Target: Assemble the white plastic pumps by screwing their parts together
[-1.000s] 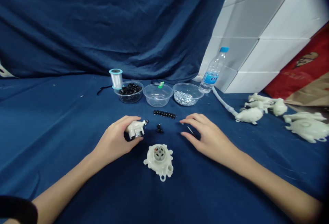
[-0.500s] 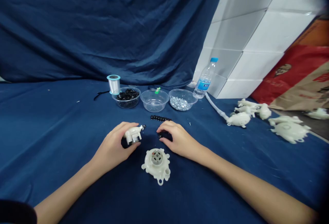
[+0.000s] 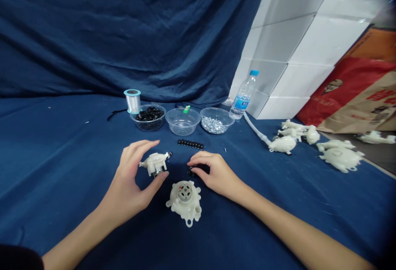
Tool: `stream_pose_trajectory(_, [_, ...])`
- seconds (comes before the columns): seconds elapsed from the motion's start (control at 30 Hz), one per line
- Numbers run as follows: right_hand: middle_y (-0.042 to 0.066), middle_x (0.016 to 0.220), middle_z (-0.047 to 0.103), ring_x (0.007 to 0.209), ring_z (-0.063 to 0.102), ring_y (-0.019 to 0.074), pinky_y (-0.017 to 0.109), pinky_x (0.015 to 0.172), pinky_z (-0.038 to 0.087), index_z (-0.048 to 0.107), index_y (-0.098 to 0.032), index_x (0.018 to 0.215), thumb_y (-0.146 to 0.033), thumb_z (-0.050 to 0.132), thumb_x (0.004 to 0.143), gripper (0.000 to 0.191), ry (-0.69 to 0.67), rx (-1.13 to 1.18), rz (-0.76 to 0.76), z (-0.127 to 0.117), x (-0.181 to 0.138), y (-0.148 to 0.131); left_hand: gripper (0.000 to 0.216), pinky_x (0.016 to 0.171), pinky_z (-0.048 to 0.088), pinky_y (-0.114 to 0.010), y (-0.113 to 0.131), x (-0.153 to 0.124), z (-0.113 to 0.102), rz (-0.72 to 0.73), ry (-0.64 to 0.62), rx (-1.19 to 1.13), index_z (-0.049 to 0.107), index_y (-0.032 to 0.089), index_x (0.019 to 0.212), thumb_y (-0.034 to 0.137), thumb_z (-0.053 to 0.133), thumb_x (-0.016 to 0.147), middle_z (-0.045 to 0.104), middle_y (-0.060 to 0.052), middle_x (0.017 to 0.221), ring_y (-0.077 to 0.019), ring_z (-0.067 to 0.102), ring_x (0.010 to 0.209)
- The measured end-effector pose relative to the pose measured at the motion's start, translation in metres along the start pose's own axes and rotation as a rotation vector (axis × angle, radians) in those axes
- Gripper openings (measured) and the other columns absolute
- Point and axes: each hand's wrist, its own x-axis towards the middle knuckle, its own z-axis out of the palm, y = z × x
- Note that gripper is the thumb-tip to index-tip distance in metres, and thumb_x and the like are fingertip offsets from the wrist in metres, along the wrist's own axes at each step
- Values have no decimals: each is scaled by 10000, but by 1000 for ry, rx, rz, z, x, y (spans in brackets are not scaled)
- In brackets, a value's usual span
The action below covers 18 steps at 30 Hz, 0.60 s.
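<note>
A small white plastic housing with a metal motor at its underside sits within the curve of my left hand. That hand's fingers are spread apart, and the thumb tip is close beside the motor; whether it touches is hard to tell. My right hand pinches a small black piece between thumb and fingertips, low over the cloth. Between the hands and nearer to me, a larger white plastic housing lies with a round motor facing up. Beyond my right hand lies a row of black round pieces.
Three clear bowls stand behind: one of black pieces, a middle bowl with a green item, one of screws. Around them are a wire spool and a water bottle. White housings lie right, near stacked boxes.
My left hand's fingers have spread away from the small housing, which now shows more fully. My right hand has kept its pinch on the black piece. The view has shifted slightly.
</note>
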Motion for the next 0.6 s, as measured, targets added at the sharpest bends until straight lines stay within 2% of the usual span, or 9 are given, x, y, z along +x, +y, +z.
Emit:
stream_pose_trajectory(0.13, [23, 934, 681, 745, 653, 138, 315, 700, 572, 665, -134, 908, -273, 667, 941, 143, 46, 179, 84, -1, 1, 3, 441, 1028, 413, -518, 7, 3, -3, 61, 90, -1, 528, 275, 1306, 252, 651, 883, 555, -79, 1256, -302, 500, 1197])
stream_pose_trajectory(0.23, [33, 982, 688, 782, 673, 148, 332, 728, 588, 666, -127, 910, -254, 693, 922, 131, 96, 344, 138, -3, 1, 1, 353, 1032, 402, -506, 16, 11, 2, 131, 137, -22, 584, 270, 1221, 187, 644, 883, 597, -66, 1187, -285, 517, 1169])
stream_pose_trajectory(0.37, [32, 999, 699, 858, 689, 171, 379, 809, 589, 680, -123, 912, -187, 735, 880, 90, 142, 545, 181, -5, 1, -8, 349, 921, 514, -400, 32, 26, 19, 232, 7, -102, 619, 252, 1180, 129, 680, 860, 669, -38, 1079, -225, 592, 1055])
stream_pose_trajectory(0.43, [30, 1002, 703, 874, 691, 172, 381, 825, 586, 689, -122, 902, -146, 749, 859, 78, 157, 626, 202, -6, 0, -14, 351, 830, 556, -359, 37, 31, 28, 237, -56, -134, 644, 238, 1139, 116, 739, 824, 694, -28, 1022, -207, 632, 966])
stream_pose_trajectory(0.53, [24, 990, 718, 845, 700, 160, 357, 804, 591, 701, -122, 882, -120, 760, 838, 74, 173, 737, 249, -7, 0, -20, 326, 735, 575, -314, 38, 32, 37, 226, -60, -165, 678, 213, 1060, 63, 776, 788, 703, -8, 942, -171, 670, 837])
stream_pose_trajectory(0.6, [9, 902, 738, 768, 708, 146, 335, 766, 596, 710, -123, 874, -131, 782, 815, 94, 177, 805, 291, -7, -1, -23, 267, 712, 576, -295, 33, 29, 38, 252, -35, -175, 682, 186, 1045, 51, 741, 823, 700, -1, 912, -149, 677, 791])
